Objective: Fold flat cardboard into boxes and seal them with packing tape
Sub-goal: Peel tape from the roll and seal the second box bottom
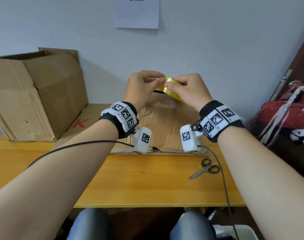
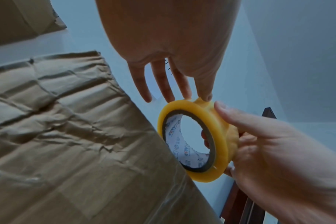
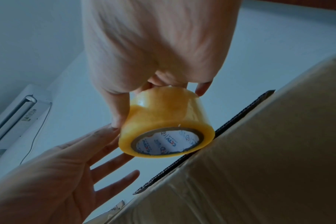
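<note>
A yellow roll of packing tape is held up in the air between both hands, above a creased brown cardboard box at the middle of the table. My right hand grips the roll, its fingers curled through the core and the thumb on the outer face. My left hand pinches the roll's upper edge between thumb and forefinger; its other fingers stay straight. In the right wrist view the roll hangs just beside the box's corrugated edge.
A large open cardboard box lies on its side at the left, on flat cardboard with red letters. Scissors lie on the wooden table to the right. A red bag hangs at the far right.
</note>
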Demonstrator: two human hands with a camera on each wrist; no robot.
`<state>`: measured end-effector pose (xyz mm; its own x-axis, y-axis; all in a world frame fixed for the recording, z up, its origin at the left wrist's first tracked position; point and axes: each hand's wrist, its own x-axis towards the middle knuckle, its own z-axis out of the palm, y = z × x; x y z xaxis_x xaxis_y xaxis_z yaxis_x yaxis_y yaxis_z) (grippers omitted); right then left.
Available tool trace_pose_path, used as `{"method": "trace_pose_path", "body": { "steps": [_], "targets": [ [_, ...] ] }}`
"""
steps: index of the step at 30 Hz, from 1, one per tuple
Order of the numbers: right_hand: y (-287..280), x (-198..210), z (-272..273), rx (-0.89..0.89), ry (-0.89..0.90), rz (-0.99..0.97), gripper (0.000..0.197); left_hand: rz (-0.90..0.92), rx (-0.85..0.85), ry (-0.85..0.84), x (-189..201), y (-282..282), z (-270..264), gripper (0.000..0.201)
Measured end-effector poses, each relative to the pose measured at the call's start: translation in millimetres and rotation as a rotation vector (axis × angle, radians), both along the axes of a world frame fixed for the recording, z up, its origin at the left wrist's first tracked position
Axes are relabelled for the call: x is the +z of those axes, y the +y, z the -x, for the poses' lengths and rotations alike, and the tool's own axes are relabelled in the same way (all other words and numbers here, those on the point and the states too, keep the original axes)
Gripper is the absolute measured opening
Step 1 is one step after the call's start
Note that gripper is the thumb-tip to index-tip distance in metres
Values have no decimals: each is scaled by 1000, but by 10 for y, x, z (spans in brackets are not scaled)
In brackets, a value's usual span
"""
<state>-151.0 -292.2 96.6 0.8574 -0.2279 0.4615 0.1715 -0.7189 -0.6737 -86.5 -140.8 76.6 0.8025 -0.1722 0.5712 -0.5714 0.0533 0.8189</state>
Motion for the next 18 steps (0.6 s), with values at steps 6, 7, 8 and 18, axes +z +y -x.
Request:
{"method": "trace_pose_path", "body": {
  "steps": [6,7,8,18],
  "targets": [
    [30,42,98,-19,25,48,28,-165,151,-138,65,16,-4,3],
    [34,52,108,-21,26,56,24,-204,182,-174,75,15,-3,4],
    [40,62,116,-24,26,65,22,-241,207,-215,84,17,-7,5],
    [58,102,148,-27,11,131,24,-461,247,-388,118,56,39,13]
  ]
}}
